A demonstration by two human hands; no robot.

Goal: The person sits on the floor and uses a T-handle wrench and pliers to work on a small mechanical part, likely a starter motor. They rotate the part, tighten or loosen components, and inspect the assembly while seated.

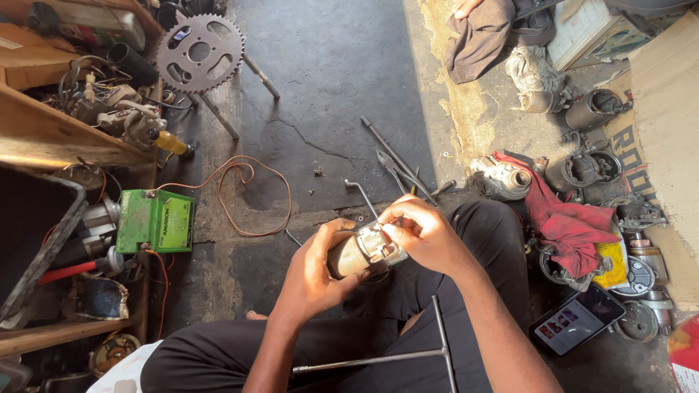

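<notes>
Two hands are holding a small motor (362,251).
The left hand (314,271) is wrapping it from 8 o'clock; the right hand (424,234) is pinching its top from 2 o'clock.

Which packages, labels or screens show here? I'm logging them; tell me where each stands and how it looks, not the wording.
Battery: floor at left, green box, printed front, red and orange wires.
Phone: lower right by the knee, dark slab, lit screen with small pictures.
Cardboard sheet: right edge, flat, brown, large dark print.
Yellow packet: beside the red rag, crumpled.
</notes>
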